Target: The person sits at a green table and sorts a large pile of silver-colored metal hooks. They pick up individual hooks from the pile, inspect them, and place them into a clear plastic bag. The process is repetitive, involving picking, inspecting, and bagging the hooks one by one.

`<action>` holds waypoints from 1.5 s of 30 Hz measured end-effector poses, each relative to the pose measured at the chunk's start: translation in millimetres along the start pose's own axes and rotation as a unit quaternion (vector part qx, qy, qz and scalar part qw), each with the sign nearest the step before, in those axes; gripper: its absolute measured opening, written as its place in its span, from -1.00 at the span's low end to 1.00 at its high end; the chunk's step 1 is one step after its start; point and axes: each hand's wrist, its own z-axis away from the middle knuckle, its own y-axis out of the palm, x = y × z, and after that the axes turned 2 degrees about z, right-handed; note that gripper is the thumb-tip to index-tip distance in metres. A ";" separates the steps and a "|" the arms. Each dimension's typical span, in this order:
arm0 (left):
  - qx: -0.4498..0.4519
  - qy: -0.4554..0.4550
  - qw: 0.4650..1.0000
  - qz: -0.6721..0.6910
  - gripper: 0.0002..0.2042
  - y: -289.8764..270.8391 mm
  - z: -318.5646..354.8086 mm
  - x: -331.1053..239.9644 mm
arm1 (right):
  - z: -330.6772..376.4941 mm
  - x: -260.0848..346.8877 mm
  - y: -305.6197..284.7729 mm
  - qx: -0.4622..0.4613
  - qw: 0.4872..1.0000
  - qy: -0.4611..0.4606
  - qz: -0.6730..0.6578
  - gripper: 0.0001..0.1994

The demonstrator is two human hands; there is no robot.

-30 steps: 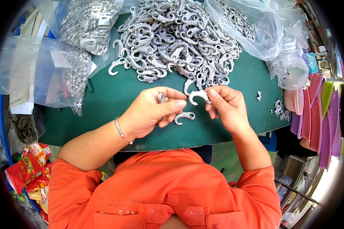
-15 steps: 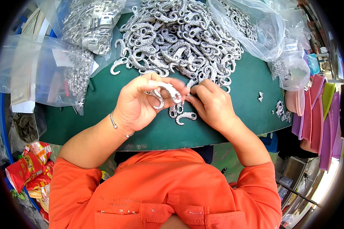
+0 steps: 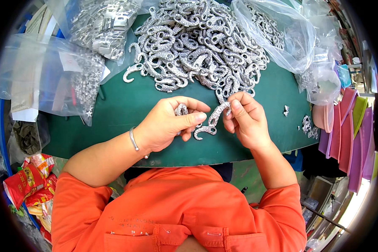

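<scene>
My left hand (image 3: 166, 124) is curled around one or more patterned silver metal hooks (image 3: 181, 110), partly hidden by the fingers. Between thumb and fingers, my right hand (image 3: 247, 121) pinches the end of another silver hook (image 3: 217, 114), held at a slant just right of my left fingertips. Below it, a loose hook (image 3: 204, 131) lies on the green tabletop (image 3: 126, 113). A large heap of the same hooks (image 3: 197, 46) rises on the table beyond both hands, each with a curled end and a looped end.
Clear bags of small metal parts (image 3: 88, 77) stand at the left. Another clear plastic bag (image 3: 296, 50) lies at the back right. Small silver pieces (image 3: 307, 126) sit near the right table edge, beside pink and purple bins (image 3: 344, 130). Red packets (image 3: 27, 185) are at lower left.
My left hand has turned over, its fingers now folding over the hooks that were displayed at its fingertips. My right hand has shifted right and slightly nearer, and a hook now shows in its pinch.
</scene>
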 end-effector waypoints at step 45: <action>0.016 0.078 0.973 0.215 -0.89 -9.4 -0.6 -22.4 | -9.0 -1.5 24.4 0.048 0.829 -0.140 0.539 -0.76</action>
